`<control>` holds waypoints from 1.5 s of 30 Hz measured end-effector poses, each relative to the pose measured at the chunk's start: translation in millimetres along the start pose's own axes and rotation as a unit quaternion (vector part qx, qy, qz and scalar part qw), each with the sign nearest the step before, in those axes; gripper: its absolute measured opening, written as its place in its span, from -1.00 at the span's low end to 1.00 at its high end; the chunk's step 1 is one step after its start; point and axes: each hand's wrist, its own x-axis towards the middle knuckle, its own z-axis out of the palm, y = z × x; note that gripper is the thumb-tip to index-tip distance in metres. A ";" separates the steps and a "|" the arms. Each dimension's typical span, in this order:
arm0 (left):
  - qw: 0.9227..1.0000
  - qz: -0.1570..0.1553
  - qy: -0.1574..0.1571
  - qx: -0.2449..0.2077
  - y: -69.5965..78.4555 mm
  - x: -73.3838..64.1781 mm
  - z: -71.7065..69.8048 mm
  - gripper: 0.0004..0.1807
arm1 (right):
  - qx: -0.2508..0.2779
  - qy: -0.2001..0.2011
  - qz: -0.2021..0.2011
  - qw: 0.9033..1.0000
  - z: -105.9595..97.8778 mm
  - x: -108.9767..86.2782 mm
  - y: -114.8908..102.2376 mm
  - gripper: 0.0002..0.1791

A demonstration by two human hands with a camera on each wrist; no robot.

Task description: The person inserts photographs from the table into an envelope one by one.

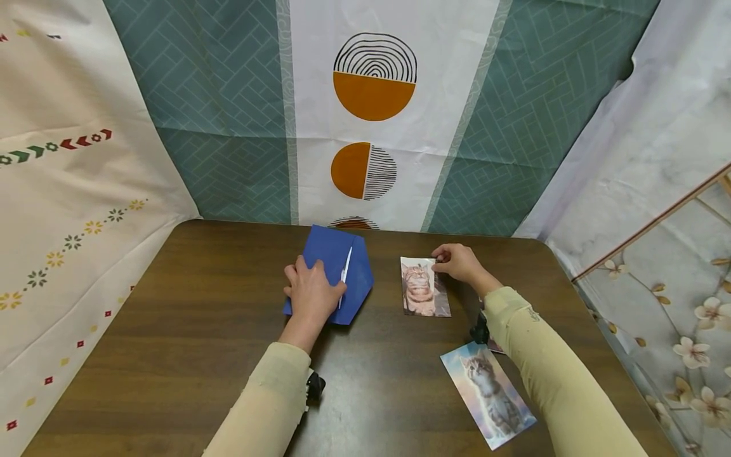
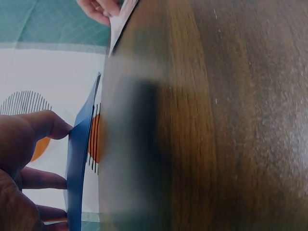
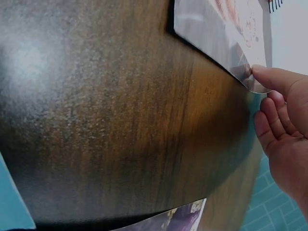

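A blue envelope (image 1: 328, 254) lies at the back of the table, its flap toward the right and a narrow white gap showing along its mouth. My left hand (image 1: 313, 292) grips it from above, fingers spread toward its left side and thumb by the gap. In the left wrist view, thumb and fingertips meet the upper face of the envelope (image 2: 79, 159). To the right, my right hand (image 1: 459, 263) pinches the upper right corner of an orange cat photo (image 1: 419, 289). The right wrist view shows my thumb on the glossy photo (image 3: 211, 33) at that corner.
A grey kitten photo (image 1: 488, 393) lies nearer, left of the right forearm. Another picture (image 1: 494, 346), mostly hidden, sits under that forearm. Patterned cloths hang behind and beside the brown table (image 1: 200, 330).
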 end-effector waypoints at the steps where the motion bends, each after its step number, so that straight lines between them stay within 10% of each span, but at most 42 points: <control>1: 1.000 0.000 0.000 0.000 0.1 0.0 -0.1 -0.27 | -0.005 0.003 -0.002 1.000 0.5 0.1 0.6 -0.74; 28: 1.000 0.001 0.009 -0.005 2.7 0.6 0.9 -0.27 | 0.087 0.021 -0.006 0.996 -3.9 -9.7 2.6 -0.79; 45: 1.000 0.004 0.008 -0.007 4.6 0.8 2.5 -0.28 | 0.396 -0.021 0.050 0.916 -16.5 -14.2 -4.4 -0.64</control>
